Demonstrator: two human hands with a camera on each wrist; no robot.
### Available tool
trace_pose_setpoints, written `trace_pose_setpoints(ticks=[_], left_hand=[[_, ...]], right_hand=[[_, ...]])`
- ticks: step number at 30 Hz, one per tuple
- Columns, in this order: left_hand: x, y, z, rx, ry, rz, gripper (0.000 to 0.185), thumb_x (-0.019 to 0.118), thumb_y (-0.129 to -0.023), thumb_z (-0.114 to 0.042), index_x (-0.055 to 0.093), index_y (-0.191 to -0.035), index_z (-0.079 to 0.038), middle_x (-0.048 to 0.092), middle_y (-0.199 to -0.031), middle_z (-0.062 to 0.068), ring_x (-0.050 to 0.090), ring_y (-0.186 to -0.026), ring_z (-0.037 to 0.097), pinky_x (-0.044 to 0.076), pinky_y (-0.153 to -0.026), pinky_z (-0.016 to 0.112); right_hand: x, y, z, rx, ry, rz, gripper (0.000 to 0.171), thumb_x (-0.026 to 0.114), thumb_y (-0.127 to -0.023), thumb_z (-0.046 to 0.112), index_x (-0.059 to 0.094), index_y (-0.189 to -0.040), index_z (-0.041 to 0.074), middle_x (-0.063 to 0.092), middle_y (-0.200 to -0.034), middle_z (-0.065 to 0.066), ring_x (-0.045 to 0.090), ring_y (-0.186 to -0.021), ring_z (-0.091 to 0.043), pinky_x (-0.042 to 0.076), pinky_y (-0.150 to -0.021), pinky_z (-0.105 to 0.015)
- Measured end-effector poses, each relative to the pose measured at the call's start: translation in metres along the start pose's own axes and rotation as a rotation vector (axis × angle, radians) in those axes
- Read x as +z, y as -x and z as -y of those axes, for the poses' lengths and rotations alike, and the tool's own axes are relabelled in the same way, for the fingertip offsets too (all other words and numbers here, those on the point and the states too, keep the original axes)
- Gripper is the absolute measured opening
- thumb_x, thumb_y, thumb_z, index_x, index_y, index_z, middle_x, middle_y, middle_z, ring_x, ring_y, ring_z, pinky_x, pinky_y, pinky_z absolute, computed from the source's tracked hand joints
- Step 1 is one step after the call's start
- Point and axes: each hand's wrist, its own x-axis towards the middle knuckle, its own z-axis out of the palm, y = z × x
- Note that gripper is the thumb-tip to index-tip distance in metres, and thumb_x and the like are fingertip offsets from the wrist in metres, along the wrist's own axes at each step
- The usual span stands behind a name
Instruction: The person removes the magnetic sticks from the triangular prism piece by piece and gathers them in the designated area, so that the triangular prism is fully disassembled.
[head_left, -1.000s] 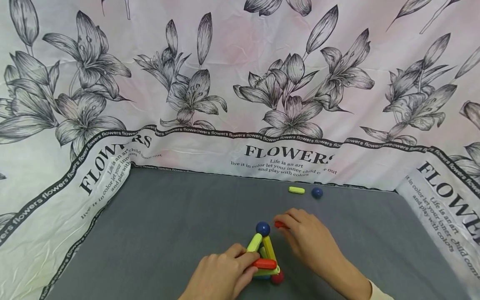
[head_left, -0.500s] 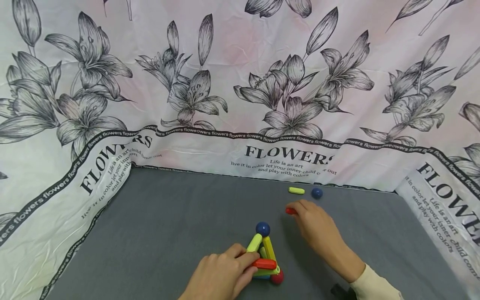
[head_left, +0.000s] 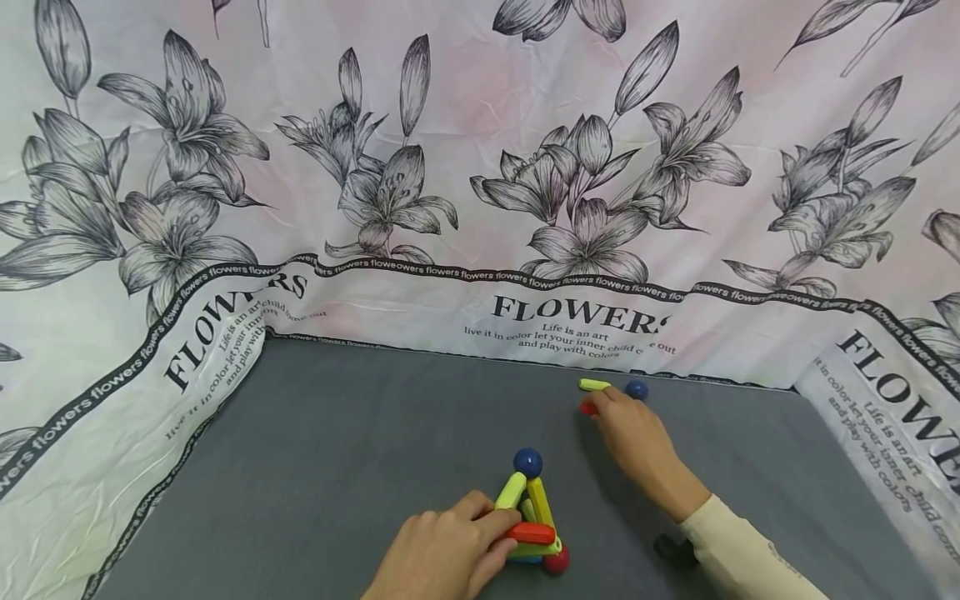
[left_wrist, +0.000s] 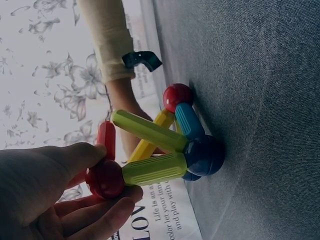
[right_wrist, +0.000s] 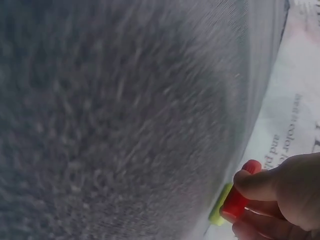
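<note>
Head view, right hand [head_left: 633, 433] farther, red stick [head_left: 588, 408] carried

You see a matt grey table cover [head_left: 337, 433], a finely woven cloth with a slightly rough, grainy nap. Behind it hangs a smooth, thin white backdrop with printed black lilies [head_left: 480, 167], creased like cloth or perhaps plastic sheet; the view leaves that unsure. The pyramid of coloured rods and balls [head_left: 531, 521] looks like smooth moulded plastic with a soft sheen, its balls glossier. The short red rod [right_wrist: 239, 198] in your right hand [head_left: 633, 429] shows the same satin plastic finish.
</note>
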Motion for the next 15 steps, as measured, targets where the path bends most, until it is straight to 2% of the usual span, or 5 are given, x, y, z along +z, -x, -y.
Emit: trace_pose_setpoints(ticks=[15], left_hand=[[0.002, 0.000, 0.002, 0.002, -0.007, 0.003, 0.018, 0.073, -0.103, -0.036, 0.076, -0.118, -0.028, 0.066, -0.101, -0.008, 0.040, -0.057, -0.006, 0.036, -0.049, 0.013]], right_hand=[[0.012, -0.013, -0.016, 0.012, 0.015, 0.040, 0.023, 0.081, -0.088, -0.004, 0.076, -0.109, 0.004, 0.073, -0.097, -0.013, 0.071, -0.078, -0.031, 0.059, -0.065, -0.049]])
